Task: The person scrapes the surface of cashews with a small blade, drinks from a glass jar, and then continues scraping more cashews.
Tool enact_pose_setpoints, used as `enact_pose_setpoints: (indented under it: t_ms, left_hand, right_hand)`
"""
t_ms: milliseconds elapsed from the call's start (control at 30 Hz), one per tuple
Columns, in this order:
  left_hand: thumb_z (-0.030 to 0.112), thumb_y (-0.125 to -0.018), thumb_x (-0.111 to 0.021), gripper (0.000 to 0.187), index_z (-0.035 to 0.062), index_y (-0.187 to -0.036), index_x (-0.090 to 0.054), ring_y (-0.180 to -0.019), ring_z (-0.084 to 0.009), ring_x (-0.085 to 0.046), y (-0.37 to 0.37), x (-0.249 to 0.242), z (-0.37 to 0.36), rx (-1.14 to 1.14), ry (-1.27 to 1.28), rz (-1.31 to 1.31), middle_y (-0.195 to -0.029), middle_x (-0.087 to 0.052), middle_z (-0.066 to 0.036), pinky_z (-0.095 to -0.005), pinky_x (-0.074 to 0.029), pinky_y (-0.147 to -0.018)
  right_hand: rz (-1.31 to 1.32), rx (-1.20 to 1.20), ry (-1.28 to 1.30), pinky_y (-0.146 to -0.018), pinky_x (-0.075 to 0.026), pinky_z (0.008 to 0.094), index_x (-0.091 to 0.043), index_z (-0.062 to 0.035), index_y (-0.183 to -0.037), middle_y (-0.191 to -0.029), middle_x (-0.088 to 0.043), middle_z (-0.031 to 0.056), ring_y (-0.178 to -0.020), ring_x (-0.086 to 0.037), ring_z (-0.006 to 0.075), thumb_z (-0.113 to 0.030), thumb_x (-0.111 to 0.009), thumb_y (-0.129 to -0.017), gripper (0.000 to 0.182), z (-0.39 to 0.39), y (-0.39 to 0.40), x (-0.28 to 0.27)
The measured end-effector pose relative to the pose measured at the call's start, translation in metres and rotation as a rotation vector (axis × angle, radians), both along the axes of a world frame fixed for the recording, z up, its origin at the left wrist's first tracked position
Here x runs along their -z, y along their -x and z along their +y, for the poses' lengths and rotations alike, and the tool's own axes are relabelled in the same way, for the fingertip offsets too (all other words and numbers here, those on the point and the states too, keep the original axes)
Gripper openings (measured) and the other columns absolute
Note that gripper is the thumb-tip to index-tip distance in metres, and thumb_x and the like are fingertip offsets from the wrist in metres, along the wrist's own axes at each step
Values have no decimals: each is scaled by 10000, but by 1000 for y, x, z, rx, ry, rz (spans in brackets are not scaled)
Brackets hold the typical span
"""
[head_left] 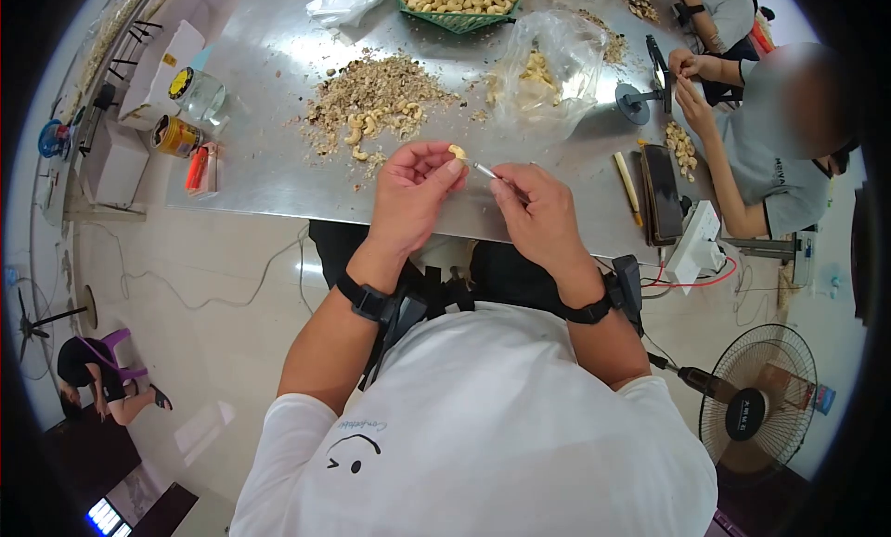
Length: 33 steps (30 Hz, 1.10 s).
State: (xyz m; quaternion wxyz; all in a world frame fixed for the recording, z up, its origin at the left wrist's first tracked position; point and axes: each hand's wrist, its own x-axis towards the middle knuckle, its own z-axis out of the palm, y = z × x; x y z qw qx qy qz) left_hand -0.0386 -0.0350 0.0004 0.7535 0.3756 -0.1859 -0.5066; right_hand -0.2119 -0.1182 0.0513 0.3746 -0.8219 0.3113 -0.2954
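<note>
My left hand (413, 186) pinches a single cashew (458, 152) between thumb and fingertips, just above the table's near edge. In my right hand (541, 207) is a thin silver tool (484, 170), perhaps a small knife, with its tip pointing at the cashew. Whether the tip touches the nut cannot be made out. Beyond my left hand spreads a pile of husk crumbs (376, 82), with peeled cashews (371, 122) along its near side. A clear plastic bag (566, 73) with some cashews in it lies past my right hand.
A green basket (455, 22) heaped with cashews stands at the back. Jars (198, 96) are on the left. A dark wallet-like case (662, 195), a yellow-handled tool (627, 189) and a power strip (694, 240) lie right. Co-workers sit on that side; a fan (756, 402) stands behind.
</note>
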Motion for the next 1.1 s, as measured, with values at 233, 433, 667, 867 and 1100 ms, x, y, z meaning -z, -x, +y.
enact_pose_setpoints:
  t_ms: [233, 433, 667, 867, 1100]
  left_hand:
    - [-37, -952, -678, 250, 31, -1191, -646, -942, -164, -701, -1, 3, 2, 26, 15, -53, -1058, -711, -79, -297, -590, -835]
    - [-34, -948, -683, 225, 23, -1164, -656, -955, -161, -698, -1, -2, 3, 9, 21, 11, -1058, -716, -75, -299, -585, -852]
    - [-6, -964, -677, 196, -6, -1159, -666, -932, -160, -700, -4, 3, 4, 37, 66, 66, -1059, -717, -88, -300, -586, -853]
    - [-7, -982, -645, 197, -11, -1178, -669, -948, -176, -702, -4, 0, 4, 67, 53, 109, -1074, -713, -100, -312, -585, -860]
    - [11, -984, -654, 192, -17, -1173, -673, -944, -177, -702, -8, 5, 3, 83, 59, 155, -1061, -707, -101, -310, -591, -848]
  right_hand:
    - [-33, 82, -24, -674, -517, 369, -714, -20, -1038, -856, -687, 152, -750, -666, 301, -79, -696, -927, 127, 0, -1, 8]
    - [-43, 57, -86, -666, -513, 347, -727, -24, -1027, -860, -693, 138, -738, -663, 265, -80, -699, -925, 120, 0, -1, 1]
    - [-55, 34, -93, -670, -514, 345, -729, -23, -1035, -881, -707, 139, -753, -670, 268, -86, -706, -921, 132, -3, -1, 5]
    - [-27, 14, -78, -672, -516, 346, -731, -24, -1035, -882, -709, 139, -756, -672, 271, -89, -706, -922, 132, -3, -2, 5]
    - [-26, 37, 6, -674, -513, 361, -729, -24, -1018, -842, -688, 141, -739, -663, 292, -85, -701, -927, 113, 0, -6, 4]
